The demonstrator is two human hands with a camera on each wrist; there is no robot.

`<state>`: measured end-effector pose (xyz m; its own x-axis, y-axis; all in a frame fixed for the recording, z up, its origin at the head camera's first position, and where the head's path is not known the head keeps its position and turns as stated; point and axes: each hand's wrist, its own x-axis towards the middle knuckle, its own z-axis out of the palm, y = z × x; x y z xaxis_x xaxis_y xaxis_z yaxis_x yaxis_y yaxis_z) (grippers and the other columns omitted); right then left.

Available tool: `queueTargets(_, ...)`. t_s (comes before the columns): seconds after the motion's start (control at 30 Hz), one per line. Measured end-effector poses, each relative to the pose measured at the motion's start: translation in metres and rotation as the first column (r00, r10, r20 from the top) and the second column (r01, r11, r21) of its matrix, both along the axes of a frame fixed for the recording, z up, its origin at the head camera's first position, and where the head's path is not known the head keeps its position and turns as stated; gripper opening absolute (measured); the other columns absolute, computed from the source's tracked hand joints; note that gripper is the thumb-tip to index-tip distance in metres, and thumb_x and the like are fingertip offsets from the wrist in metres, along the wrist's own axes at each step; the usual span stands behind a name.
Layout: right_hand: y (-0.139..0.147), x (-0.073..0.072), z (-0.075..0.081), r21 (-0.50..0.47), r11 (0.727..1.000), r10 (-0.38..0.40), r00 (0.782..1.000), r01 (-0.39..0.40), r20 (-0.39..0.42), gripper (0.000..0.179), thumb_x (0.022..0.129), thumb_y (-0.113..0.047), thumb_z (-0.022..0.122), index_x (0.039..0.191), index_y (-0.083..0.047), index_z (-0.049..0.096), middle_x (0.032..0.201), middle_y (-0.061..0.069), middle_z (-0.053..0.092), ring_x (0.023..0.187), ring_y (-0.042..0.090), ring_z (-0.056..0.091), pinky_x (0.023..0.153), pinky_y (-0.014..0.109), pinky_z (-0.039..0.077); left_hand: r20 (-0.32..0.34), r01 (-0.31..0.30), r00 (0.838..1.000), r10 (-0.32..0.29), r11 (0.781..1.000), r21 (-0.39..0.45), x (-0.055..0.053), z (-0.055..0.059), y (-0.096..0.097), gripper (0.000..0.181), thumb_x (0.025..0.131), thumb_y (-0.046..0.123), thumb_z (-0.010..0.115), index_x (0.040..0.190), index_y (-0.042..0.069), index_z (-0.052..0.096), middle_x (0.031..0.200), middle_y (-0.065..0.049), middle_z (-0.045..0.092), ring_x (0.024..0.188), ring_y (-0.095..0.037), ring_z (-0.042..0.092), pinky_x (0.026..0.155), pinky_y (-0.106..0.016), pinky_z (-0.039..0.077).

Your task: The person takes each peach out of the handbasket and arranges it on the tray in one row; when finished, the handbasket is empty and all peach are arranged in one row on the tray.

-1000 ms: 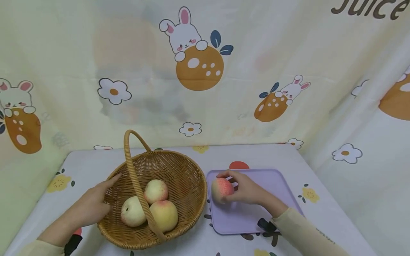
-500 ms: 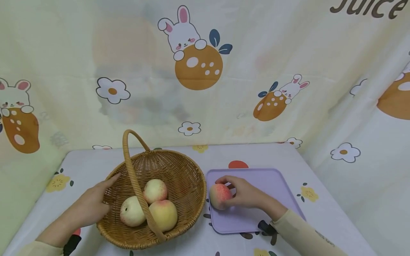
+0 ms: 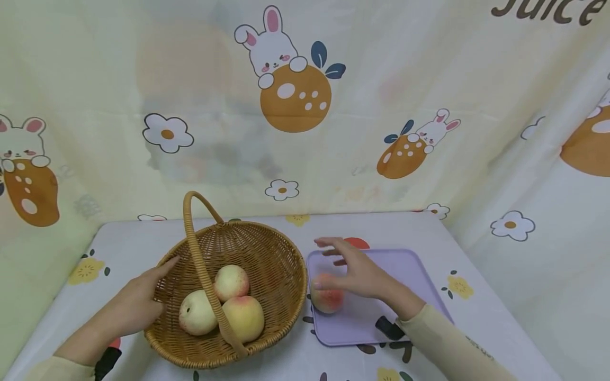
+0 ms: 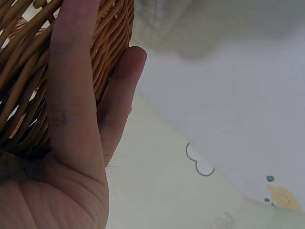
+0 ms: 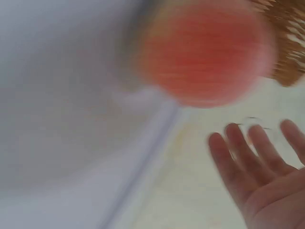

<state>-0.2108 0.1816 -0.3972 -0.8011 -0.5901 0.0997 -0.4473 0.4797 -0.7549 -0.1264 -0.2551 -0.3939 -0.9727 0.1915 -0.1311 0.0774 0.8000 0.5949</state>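
Observation:
A brown wicker basket (image 3: 281, 323) with an arched handle holds a pale peach (image 3: 197, 313), another peach (image 3: 232, 282) and a yellower peach (image 3: 244, 320). My left hand (image 3: 135, 304) holds the basket's left rim; in the left wrist view its fingers (image 4: 74, 95) lie long against the wicker. A red-tinged peach (image 3: 328, 299) sits at the left side of the lilac tray (image 3: 362, 328). Over it, my right hand (image 3: 364, 275) has its fingers spread, the thumb overlapping the peach in the head view. In the right wrist view the peach (image 5: 209, 52) is blurred and away from the fingers (image 5: 238, 162).
The table wears a white cloth (image 3: 267, 365) with printed flowers. Behind it hangs a cream curtain (image 3: 214, 159) printed with rabbits. The basket stands just left of the tray, with a narrow strip of cloth between them.
My right hand has let go of the red-tinged peach and lifted, fingers opening; the peach had shifted slightly left and now stays on the tray. My left hand and the basket stay put.

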Motion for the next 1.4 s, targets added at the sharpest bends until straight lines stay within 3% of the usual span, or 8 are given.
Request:
queueTargets(0.2,-0.042,0.003,0.036,-0.255,0.962,0.086,0.994,-0.100,-0.067,0.089,0.080,-0.024,0.087,0.154,-0.026,0.038,0.149,-0.004,0.045,0.135,0.025,0.049,0.106,0.044,0.045,0.009,-0.009,1.000,0.009,1.000,0.008,0.000,0.000,0.000,0.092,0.073,-0.013,0.059,0.157,-0.006,0.023,0.149,-0.043,0.030,0.133,-0.061,0.034,0.092,-0.065,0.048)
queueTargets(0.37,-0.074,0.012,0.039,-0.274,0.946,0.178,0.984,-0.174,-0.010,0.091,0.083,-0.023,0.085,0.157,-0.028,0.032,0.149,-0.005,0.044,0.135,0.023,0.049,0.105,0.042,0.046,0.013,-0.013,1.000,0.013,1.000,0.008,0.000,0.000,0.001,0.093,0.073,-0.013,0.060,0.157,-0.006,0.023,0.149,-0.043,0.030,0.133,-0.062,0.034,0.093,-0.066,0.047)
queueTargets(0.5,-0.094,0.020,0.033,-0.170,0.969,0.192,0.980,-0.182,0.046,0.092,0.086,-0.033,0.081,0.159,-0.025,0.026,0.148,-0.006,0.045,0.131,0.015,0.052,0.102,0.035,0.048,0.010,-0.012,1.000,0.012,1.000,0.009,0.000,-0.001,0.001,0.093,0.073,-0.013,0.060,0.158,-0.006,0.023,0.149,-0.043,0.031,0.132,-0.061,0.035,0.092,-0.065,0.048)
queueTargets(0.67,-0.113,0.028,0.026,0.125,0.985,0.124,0.992,-0.122,-0.008,0.094,0.088,-0.065,0.064,0.159,-0.015,0.028,0.143,0.000,0.053,0.123,0.014,0.056,0.101,0.035,0.048,0.011,-0.010,1.000,0.010,1.000,0.014,-0.001,-0.001,0.001,0.094,0.072,-0.013,0.060,0.158,-0.006,0.022,0.150,-0.043,0.030,0.133,-0.061,0.035,0.092,-0.065,0.048)
queueTargets(0.83,-0.127,0.035,0.023,0.352,0.932,0.125,0.989,-0.089,-0.079,0.096,0.086,-0.080,0.049,0.154,-0.012,0.041,0.138,-0.002,0.059,0.125,0.014,0.056,0.101,0.037,0.048,0.010,-0.018,1.000,0.018,1.000,0.000,0.000,0.000,0.002,0.095,0.071,-0.013,0.060,0.158,-0.005,0.023,0.148,-0.044,0.031,0.132,-0.062,0.036,0.091,-0.065,0.048)
queueTargets(1.03,-0.137,0.043,0.017,0.509,0.851,0.189,0.980,-0.131,-0.064,0.069,0.085,-0.082,0.048,0.118,-0.024,0.066,0.100,-0.012,0.068,0.093,0.006,0.065,0.077,0.033,0.053,0.003,-0.018,1.000,0.018,1.000,-0.005,0.001,0.000,0.003,0.095,0.072,-0.012,0.063,0.158,-0.004,0.024,0.148,-0.044,0.032,0.131,-0.062,0.036,0.092,-0.066,0.048)
queueTargets(1.2,-0.145,0.049,0.013,0.631,0.763,0.202,0.979,-0.138,-0.030,0.073,0.082,-0.083,0.050,0.126,-0.027,0.066,0.104,-0.010,0.070,0.095,0.012,0.066,0.077,0.039,0.052,-0.007,-0.017,1.000,0.017,1.000,-0.004,0.002,-0.001,0.003,0.095,0.073,-0.011,0.063,0.158,-0.003,0.024,0.148,-0.043,0.032,0.132,-0.062,0.035,0.094,-0.069,0.044)
queueTargets(1.4,-0.150,0.051,0.011,0.652,0.747,0.252,0.964,-0.135,-0.090,0.062,0.079,-0.076,0.064,0.114,-0.025,0.063,0.088,-0.010,0.064,0.079,0.008,0.062,0.068,0.035,0.050,-0.016,-0.015,1.000,0.015,1.000,-0.009,0.002,-0.001,0.003,0.094,0.073,-0.011,0.063,0.158,-0.004,0.024,0.148,-0.043,0.033,0.131,-0.062,0.035,0.095,-0.070,0.043)
